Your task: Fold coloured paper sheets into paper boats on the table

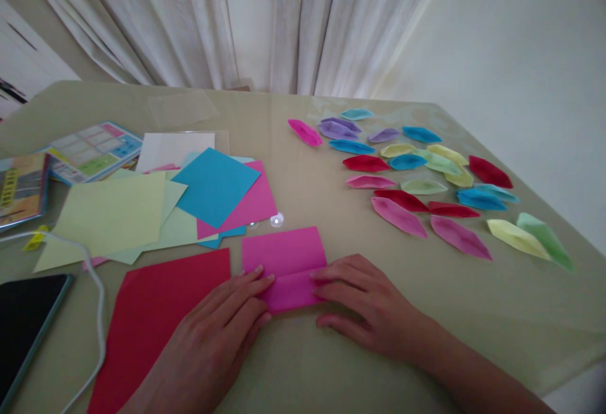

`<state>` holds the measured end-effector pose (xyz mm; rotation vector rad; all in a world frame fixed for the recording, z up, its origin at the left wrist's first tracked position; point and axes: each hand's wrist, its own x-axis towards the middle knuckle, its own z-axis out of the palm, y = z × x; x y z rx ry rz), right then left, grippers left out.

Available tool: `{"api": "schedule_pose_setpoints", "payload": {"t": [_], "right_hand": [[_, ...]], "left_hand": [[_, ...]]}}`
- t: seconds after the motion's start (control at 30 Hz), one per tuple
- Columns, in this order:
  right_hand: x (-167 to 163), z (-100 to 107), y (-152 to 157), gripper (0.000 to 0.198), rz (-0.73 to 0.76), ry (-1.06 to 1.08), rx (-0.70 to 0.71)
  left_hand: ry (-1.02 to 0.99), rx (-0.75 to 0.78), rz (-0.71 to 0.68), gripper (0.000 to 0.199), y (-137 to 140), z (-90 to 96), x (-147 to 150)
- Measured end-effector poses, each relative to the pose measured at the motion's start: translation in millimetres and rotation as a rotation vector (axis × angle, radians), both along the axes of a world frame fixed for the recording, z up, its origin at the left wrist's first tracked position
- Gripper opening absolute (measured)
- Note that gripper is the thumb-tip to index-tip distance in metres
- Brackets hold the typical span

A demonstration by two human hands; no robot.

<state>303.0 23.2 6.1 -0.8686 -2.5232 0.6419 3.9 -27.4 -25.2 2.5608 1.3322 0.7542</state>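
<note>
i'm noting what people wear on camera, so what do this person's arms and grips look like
The left grip and right grip are bare hands, with no gloves or rings to be seen. The right forearm shows no sleeve, watch or bracelet as far as the picture's edge. On the left, the frame cuts off near the wrist, so anything worn higher cannot be told.

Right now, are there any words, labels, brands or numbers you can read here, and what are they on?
None can be read for certain.
Glossy booklet at the left edge: yellow marks like lettering, too blurred to quote.
Colourful gridded sheet behind it: any print is too small to read.
Creased pink paper: no writing visible.
</note>
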Motion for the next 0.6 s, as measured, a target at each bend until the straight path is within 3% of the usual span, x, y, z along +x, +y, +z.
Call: {"api": "schedule_pose_setpoints", "payload": {"t": [0.1, 0.23, 0.47, 0.6], "right_hand": [[-4, -2, -2, 0.018, -0.049, -0.018, -0.075], [-7, -3, -4, 0.011, -0.12, -0.026, -0.208], [-10, -8, -2, 0.002, -0.212, 0.002, -0.257], [-11, -9, -1, 0.005, -0.236, -0.007, -0.272]], "left_hand": [[-0.005, -0.018, -0.023, 0.026, -3, -1.1, 0], [0.061, -0.023, -0.026, 0.04, -10, -3.6, -2], [0.194, 0.142, -0.04, 0.045, -21, -7.6, 7], [0.36, 0.097, 0.016, 0.054, -34, 1.9, 15]]}}
